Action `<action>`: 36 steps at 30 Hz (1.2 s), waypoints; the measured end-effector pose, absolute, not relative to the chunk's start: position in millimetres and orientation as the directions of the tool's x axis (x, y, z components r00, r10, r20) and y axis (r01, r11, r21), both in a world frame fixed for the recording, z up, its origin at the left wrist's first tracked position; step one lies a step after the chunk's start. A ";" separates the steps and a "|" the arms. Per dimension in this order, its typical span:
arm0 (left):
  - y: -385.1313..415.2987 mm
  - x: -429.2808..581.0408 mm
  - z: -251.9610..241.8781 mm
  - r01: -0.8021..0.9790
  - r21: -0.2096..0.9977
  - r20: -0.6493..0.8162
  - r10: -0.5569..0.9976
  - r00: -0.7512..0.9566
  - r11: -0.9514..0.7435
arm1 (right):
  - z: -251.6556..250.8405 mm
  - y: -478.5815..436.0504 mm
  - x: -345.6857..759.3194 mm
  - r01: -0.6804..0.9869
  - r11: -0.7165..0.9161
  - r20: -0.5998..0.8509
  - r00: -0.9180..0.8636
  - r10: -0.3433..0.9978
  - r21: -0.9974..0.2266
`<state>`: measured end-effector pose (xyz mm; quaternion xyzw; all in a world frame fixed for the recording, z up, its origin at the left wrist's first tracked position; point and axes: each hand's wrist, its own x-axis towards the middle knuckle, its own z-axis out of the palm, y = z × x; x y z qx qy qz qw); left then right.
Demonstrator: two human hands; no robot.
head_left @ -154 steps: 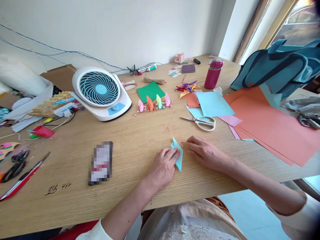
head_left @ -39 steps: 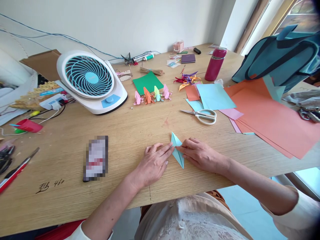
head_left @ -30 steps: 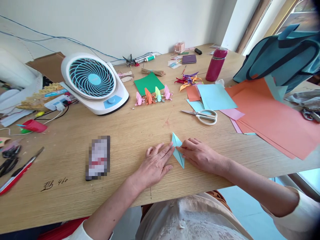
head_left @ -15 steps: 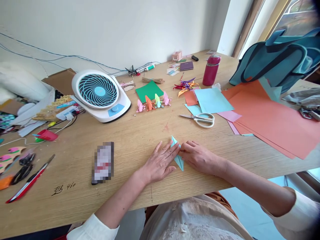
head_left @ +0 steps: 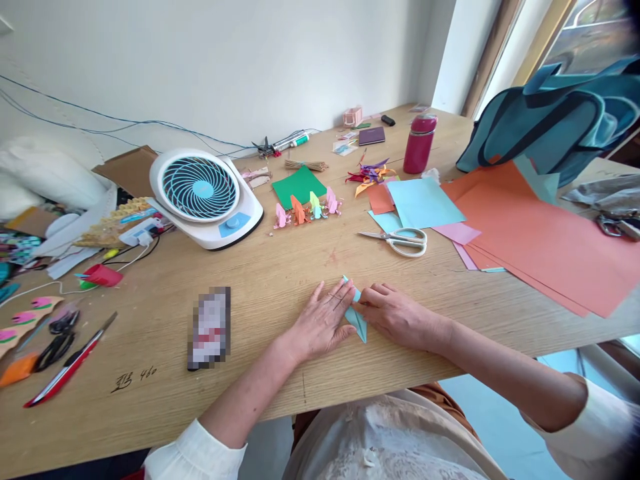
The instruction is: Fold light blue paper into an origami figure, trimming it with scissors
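Note:
A narrow, pointed piece of folded light-blue paper [head_left: 357, 324] lies on the wooden table in front of me. My left hand [head_left: 325, 315] rests flat across its upper part, fingers stretched out, covering much of it. From the right, my right hand [head_left: 397, 313] has its fingers curled at the paper's right edge, with thumb and forefinger against it. The exact grip of those fingertips is partly hidden. Beyond my hands lie white-handled scissors [head_left: 407, 243], and small folded paper figures [head_left: 315, 205] in pink, orange and green stand in a row.
A white fan [head_left: 205, 193] stands at the back left. A blurred-out flat object [head_left: 209, 328] lies left of my hands, a red-handled knife [head_left: 70, 363] farther left. Light-blue sheets [head_left: 425, 202], large orange sheets [head_left: 545, 233], a red bottle [head_left: 420, 145] and a teal bag [head_left: 535, 127] occupy the right.
My left fingers have shifted slightly and cover more of the folded paper's upper part. My right hand stays at its edge. The camera view has moved a little.

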<state>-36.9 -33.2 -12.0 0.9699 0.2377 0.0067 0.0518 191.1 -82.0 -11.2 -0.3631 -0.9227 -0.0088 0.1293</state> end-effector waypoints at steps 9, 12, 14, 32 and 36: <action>-37.8 -34.1 -13.4 0.532 0.159 0.002 0.539 0.842 -0.832 | -13.7 -81.5 191.2 0.664 0.740 0.302 -0.688 0.660 -0.107; -39.3 -33.0 -13.9 0.555 0.166 0.002 0.563 0.827 -0.815 | -12.2 -82.0 190.7 0.668 0.734 0.294 -0.682 0.669 -0.122; -40.3 -31.4 -15.3 0.579 0.154 0.012 0.587 0.809 -0.801 | -11.8 -82.1 190.3 0.672 0.729 0.281 -0.679 0.678 -0.133; -31.8 -6.8 -8.1 0.802 0.427 0.178 0.908 0.379 -0.418 | -17.8 -83.2 189.7 0.690 0.718 0.360 -0.650 0.669 -0.089; -25.8 3.4 -5.1 0.744 0.587 0.097 0.940 0.327 -0.320 | -19.0 -82.3 190.2 0.668 0.732 0.383 -0.646 0.661 -0.137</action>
